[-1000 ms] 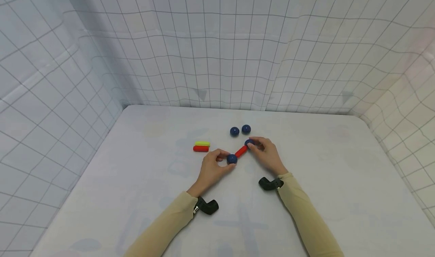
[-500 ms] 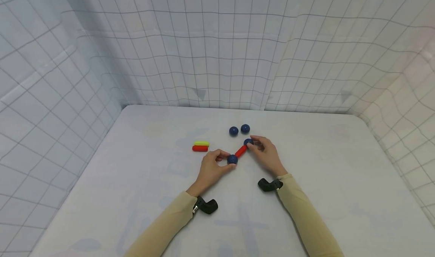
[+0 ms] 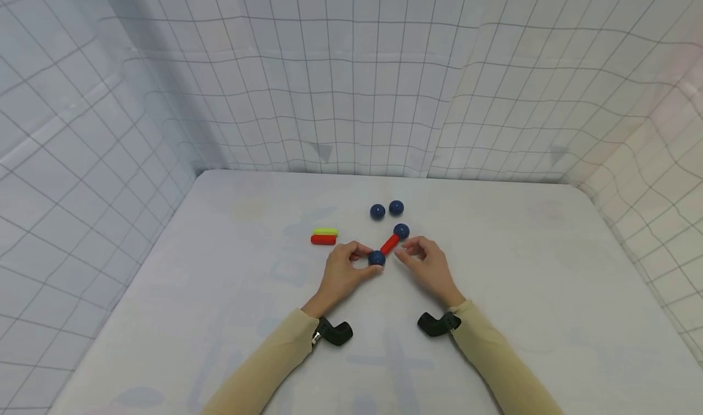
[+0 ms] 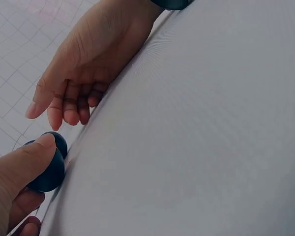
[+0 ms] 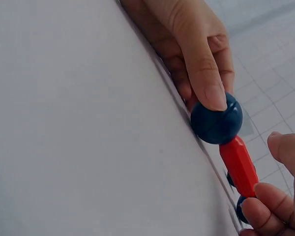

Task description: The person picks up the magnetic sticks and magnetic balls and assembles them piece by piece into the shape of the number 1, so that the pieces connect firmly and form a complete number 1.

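Left hand (image 3: 342, 274) pinches a navy ball (image 3: 376, 258) touching a red rod (image 3: 390, 245), with the loose, empty right hand (image 3: 431, 271) just beside.

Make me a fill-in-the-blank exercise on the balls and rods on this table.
1. The ____ hand pinches a blue ball.
2. The head view shows ____ blue balls altogether.
3. The slanted red rod lies between ____ of them.
4. Beside the yellow-green rod lies a ____ rod.

Missing words: left; four; two; red.
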Demonstrator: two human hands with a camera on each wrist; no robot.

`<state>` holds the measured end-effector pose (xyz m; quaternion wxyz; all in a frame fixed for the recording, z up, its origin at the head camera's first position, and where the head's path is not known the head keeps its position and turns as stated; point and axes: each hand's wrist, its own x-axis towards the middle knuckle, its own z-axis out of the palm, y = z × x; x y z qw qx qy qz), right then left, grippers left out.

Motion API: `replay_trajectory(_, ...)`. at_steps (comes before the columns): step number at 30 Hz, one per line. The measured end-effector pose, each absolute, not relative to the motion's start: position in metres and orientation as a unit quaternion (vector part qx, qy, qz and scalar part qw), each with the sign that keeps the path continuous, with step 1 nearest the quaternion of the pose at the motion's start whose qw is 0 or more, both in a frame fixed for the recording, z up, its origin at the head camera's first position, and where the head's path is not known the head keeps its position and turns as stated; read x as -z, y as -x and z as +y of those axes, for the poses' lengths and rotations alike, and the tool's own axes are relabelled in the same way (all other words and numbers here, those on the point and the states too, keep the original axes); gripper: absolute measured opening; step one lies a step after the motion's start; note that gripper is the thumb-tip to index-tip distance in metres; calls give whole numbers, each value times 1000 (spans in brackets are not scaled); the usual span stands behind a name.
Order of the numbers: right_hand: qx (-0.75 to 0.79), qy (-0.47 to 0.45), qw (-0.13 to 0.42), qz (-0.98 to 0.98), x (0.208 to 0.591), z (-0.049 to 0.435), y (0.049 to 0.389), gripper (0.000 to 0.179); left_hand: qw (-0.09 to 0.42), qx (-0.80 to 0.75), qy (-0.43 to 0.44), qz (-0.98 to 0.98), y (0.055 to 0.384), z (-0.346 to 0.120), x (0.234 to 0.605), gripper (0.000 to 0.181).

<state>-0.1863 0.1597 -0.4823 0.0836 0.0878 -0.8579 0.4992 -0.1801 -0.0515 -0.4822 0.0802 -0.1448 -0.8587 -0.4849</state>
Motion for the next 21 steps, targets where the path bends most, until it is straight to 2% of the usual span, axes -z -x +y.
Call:
replay_trajectory(9, -439, -131, 121, -880, 482, 145, 181, 22, 92, 479, 157, -859, 179, -51, 482, 35)
replay_trajectory(21, -412, -144, 129, -890, 479, 145, 181, 20, 102, 471, 160, -861, 177, -48, 484, 37)
